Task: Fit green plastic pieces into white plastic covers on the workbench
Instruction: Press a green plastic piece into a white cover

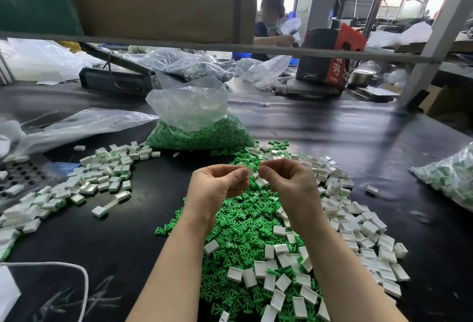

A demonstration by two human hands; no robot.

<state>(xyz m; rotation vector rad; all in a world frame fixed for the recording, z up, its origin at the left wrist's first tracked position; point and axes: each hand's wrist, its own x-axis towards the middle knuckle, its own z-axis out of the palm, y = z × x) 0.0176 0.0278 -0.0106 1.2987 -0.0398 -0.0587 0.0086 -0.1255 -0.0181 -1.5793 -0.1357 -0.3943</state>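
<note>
Here, left hand [217, 183] pinching white cover [249, 170], right hand [284, 178] alongside

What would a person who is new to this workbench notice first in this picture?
Most striking is the bright heap of green plastic pieces in the middle of the black workbench, with white plastic covers scattered over its right side. Just above it, the left hand and the right hand meet, and the left pinches one small white cover. Behind stands a clear bag full of green pieces, and at the left lies a pile of white covers with green in them.
</note>
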